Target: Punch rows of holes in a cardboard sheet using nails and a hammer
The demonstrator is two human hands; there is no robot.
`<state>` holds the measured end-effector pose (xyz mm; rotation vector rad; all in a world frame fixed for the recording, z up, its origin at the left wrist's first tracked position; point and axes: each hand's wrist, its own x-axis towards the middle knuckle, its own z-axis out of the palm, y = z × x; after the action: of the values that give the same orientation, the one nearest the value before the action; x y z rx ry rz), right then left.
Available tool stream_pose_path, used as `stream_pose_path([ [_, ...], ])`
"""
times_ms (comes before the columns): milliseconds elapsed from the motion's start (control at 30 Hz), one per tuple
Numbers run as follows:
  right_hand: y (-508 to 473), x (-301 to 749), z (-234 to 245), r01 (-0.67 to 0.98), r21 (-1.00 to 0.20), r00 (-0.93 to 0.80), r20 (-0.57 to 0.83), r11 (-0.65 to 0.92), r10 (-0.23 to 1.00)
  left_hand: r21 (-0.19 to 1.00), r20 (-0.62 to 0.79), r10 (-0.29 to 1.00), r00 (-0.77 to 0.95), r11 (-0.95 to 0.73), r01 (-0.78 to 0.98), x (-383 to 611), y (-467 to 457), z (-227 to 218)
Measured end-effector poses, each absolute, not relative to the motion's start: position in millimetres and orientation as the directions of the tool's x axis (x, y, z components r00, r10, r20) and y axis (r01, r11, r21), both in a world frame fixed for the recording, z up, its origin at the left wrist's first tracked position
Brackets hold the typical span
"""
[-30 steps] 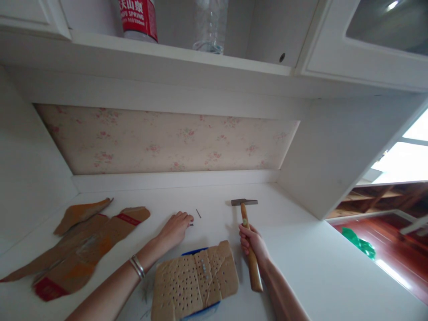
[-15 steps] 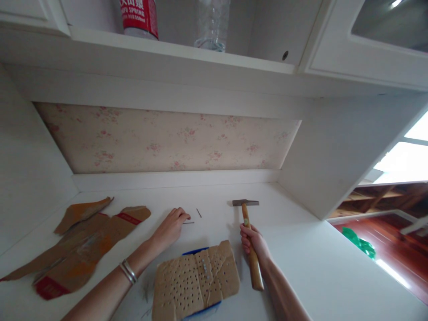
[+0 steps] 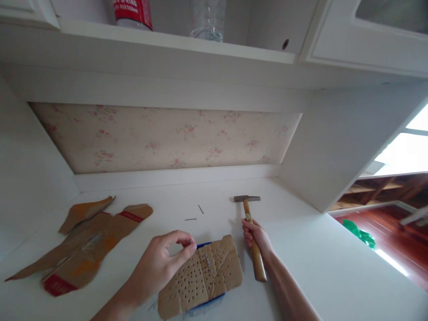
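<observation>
My left hand (image 3: pixel 165 258) is over the left part of a holed piece of cardboard (image 3: pixel 214 267), thumb and forefinger pinched together. Between the fingertips shows a tiny dark end, which looks like a nail (image 3: pixel 191 241); most of it is hidden. Several grey nail heads (image 3: pixel 207 261) stand in a row in the cardboard, with blue edges showing beneath it. My right hand (image 3: pixel 257 240) is wrapped round the wooden handle of a hammer (image 3: pixel 257 263), whose metal head points away from me over the white surface. Two loose nails (image 3: pixel 190 219) lie beyond the cardboard.
Torn brown cardboard pieces (image 3: pixel 90 245) lie on the left of the white tabletop (image 3: pixel 301 249). Above is a cabinet shelf (image 3: pixel 174 47) with a red-labelled bottle (image 3: pixel 133 13) and a clear bottle (image 3: pixel 207 20). A white side panel (image 3: pixel 321 151) bounds the right.
My left hand has lifted from beside the loose nails and come back toward me, over the cardboard, in a pinch. My right hand still holds the hammer. The view has shifted slightly.
</observation>
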<state>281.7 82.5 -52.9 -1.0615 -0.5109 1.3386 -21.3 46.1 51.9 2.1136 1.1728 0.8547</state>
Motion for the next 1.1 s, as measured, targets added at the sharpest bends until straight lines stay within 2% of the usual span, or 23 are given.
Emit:
stream_pose_path([
  [100,82,282,-54,-0.527,-0.843,0.224,-0.26,-0.108,0.939,0.724,0.291,0.86,0.42,-0.485,0.49,-11,29,46],
  [333,82,284,-58,-0.534,-0.839,0.218,-0.256,-0.104,0.942,0.591,0.421,0.788,0.448,-0.614,0.523,1,18,35],
  [1100,82,282,-52,-0.54,-0.833,0.204,-0.267,-0.119,0.942,0.514,0.384,0.721,0.576,-0.686,0.515,11,12,32],
])
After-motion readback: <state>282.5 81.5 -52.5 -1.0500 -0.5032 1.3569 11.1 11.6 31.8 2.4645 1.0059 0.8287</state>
